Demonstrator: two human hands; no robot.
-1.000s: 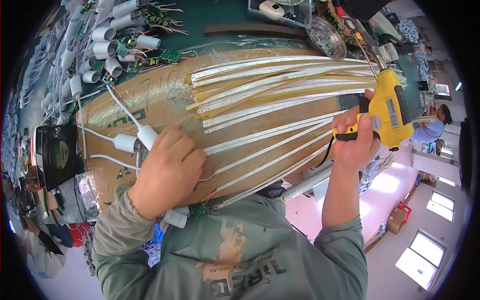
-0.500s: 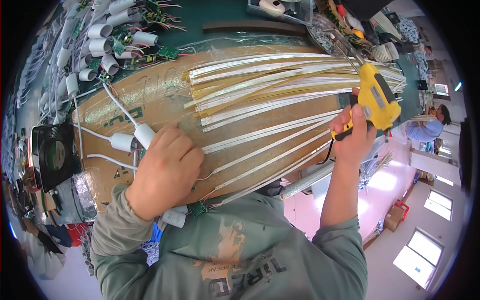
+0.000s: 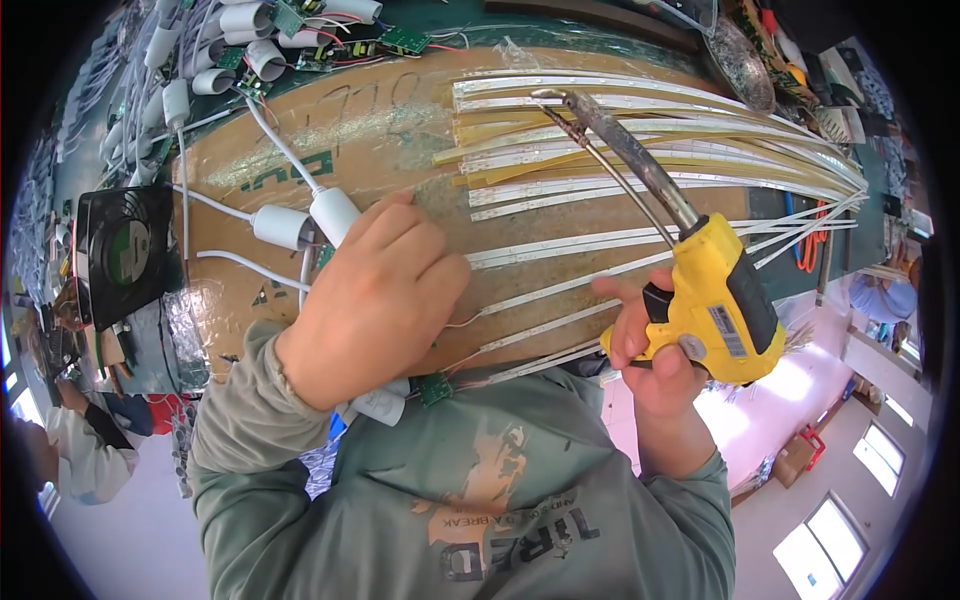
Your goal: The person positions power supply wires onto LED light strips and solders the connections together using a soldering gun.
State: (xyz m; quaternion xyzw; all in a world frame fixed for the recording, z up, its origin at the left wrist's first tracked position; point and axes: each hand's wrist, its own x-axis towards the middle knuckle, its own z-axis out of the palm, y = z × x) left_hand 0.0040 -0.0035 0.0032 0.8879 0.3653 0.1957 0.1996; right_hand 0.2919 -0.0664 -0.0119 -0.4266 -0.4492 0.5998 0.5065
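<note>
My right hand (image 3: 650, 350) grips a yellow and black soldering gun (image 3: 725, 300), fingers around its handle and trigger. Its dark bent tip and thin feed tube reach up and left above a bundle of white LED strips (image 3: 560, 195). My left hand (image 3: 375, 295) is closed low over the cardboard sheet (image 3: 400, 130); whatever its fingertips pinch is hidden beneath them. Beside it lie white plastic cylinders (image 3: 335, 212) with white cables. Several separate LED strips (image 3: 545, 292) run toward the left hand. Close to my shirt is a small green circuit board (image 3: 432, 388) with wires, by another white cylinder (image 3: 380, 402).
A heap of white cylinders with green boards (image 3: 265, 60) fills the far left. A black fan (image 3: 125, 255) stands at the left edge. A metal dish (image 3: 740, 65) and tools lie at the far right, with orange-handled pliers (image 3: 808, 240) below. Other people are in the background.
My right hand has brought the soldering gun nearer my body and leftward, its tip swinging over the strips. The left hand keeps its place on the cardboard while the whole view has shifted.
</note>
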